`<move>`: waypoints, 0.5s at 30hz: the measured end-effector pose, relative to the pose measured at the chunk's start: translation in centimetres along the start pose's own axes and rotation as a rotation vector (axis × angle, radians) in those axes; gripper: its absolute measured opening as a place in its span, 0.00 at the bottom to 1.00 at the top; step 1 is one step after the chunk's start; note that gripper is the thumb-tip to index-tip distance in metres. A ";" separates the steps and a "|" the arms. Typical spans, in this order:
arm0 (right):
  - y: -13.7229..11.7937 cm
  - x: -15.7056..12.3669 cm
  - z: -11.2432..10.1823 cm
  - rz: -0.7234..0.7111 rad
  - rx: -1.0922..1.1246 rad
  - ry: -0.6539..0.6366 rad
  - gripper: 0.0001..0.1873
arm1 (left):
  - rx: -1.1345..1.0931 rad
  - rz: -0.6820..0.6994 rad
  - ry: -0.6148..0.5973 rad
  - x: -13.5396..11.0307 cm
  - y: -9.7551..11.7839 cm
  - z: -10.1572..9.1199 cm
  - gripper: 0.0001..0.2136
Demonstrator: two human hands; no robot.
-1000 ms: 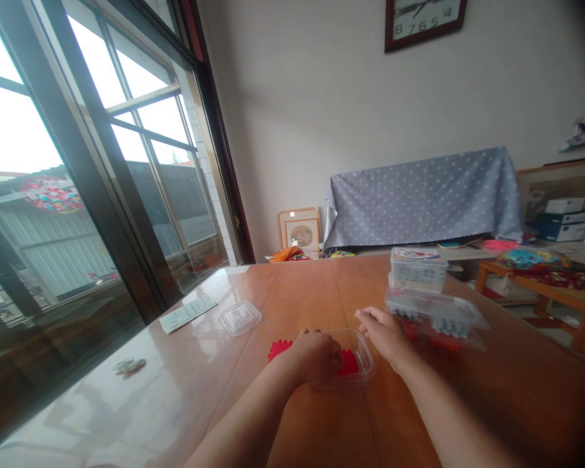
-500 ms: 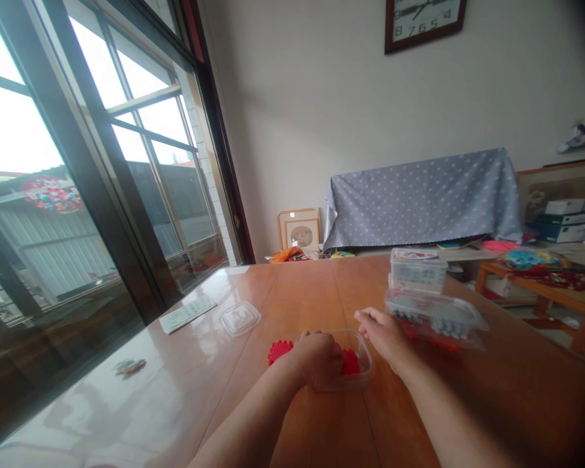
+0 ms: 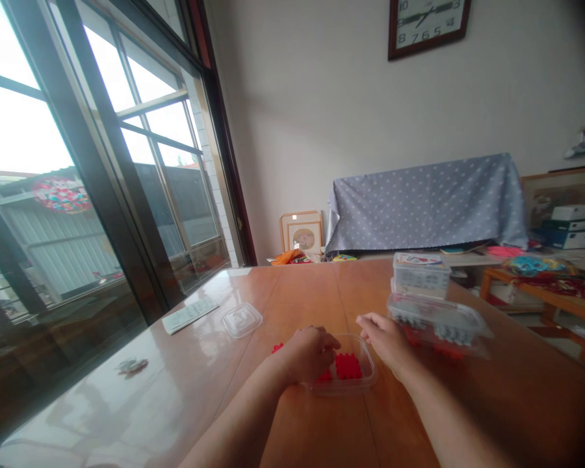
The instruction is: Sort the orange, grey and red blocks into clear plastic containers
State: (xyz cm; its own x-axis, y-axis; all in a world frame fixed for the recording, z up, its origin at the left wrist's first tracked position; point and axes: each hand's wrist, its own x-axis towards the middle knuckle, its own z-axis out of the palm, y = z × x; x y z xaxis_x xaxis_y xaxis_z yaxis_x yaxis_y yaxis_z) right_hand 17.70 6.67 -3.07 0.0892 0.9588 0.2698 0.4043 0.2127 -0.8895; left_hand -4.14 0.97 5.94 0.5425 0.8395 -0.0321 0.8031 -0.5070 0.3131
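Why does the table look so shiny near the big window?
In the head view, bright daylight from the window makes white glare on the polished wooden table; the wide lens also makes the window frame lean.

The left forearm [image 3: 238, 416] and right forearm [image 3: 448, 416] enter bare from the bottom edge of the frame, smooth and slim, narrowing toward the wrists. The left hand [image 3: 309, 354] and right hand [image 3: 385, 339], at lower centre, are bare too, with nothing worn on them.

On the table [image 3: 316, 435], a clear tub [image 3: 358, 383] holding red bricks [image 3: 348, 366] sits front centre; a lid [image 3: 242, 320] and card [image 3: 190, 312] lie left, toward the window [image 3: 151, 201]; one box [image 3: 436, 325] lies right, before another [image 3: 422, 276].
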 end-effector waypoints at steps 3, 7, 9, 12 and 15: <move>-0.1 -0.1 0.0 -0.002 -0.007 -0.002 0.22 | -0.118 0.003 0.126 -1.4 -2.4 -1.6 0.16; -0.1 -0.1 -0.1 0.012 -0.007 -0.009 0.22 | -0.203 -0.103 0.202 -3.9 -5.4 -3.6 0.16; -0.1 -0.1 -0.1 0.017 -0.009 -0.011 0.22 | -0.204 -0.146 0.181 -5.2 -6.4 -4.2 0.18; -0.1 -0.2 0.0 0.018 -0.011 -0.024 0.22 | -0.163 -0.171 0.131 -6.8 -6.9 -4.5 0.24; 0.0 -0.2 0.0 0.024 -0.014 -0.033 0.23 | -0.087 -0.169 0.103 -7.7 -6.7 -4.1 0.28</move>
State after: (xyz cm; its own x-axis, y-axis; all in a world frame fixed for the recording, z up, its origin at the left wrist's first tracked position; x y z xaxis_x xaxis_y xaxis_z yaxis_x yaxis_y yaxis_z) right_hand 17.70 6.43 -3.12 0.0686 0.9694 0.2357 0.4155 0.1870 -0.8902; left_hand -14.72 -1.29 8.00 0.3697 0.9291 0.0048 0.8541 -0.3419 0.3920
